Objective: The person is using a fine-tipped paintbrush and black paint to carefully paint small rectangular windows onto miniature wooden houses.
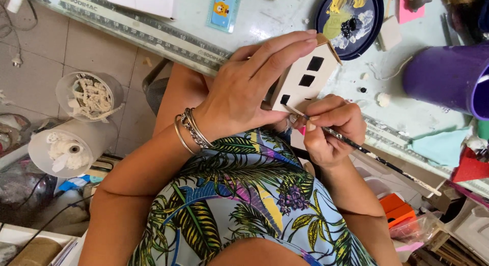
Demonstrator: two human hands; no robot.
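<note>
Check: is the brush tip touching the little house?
Touching. Head view shows the paintbrush tip meeting the white model house at its lower black window; right hand grips it.

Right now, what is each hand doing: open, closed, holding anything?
Left hand: closed around the small white model house, holding it.
Right hand: fingers pinched on a thin paintbrush, tip at the house's lower edge.

We see a small cream-white model house [304, 78] with a tan roof and black square windows, tilted on its side above the table edge. We also see a thin paintbrush [368, 155] with a dark, paint-flecked handle, its tip touching the house's lower wall beside a small black square.
</note>
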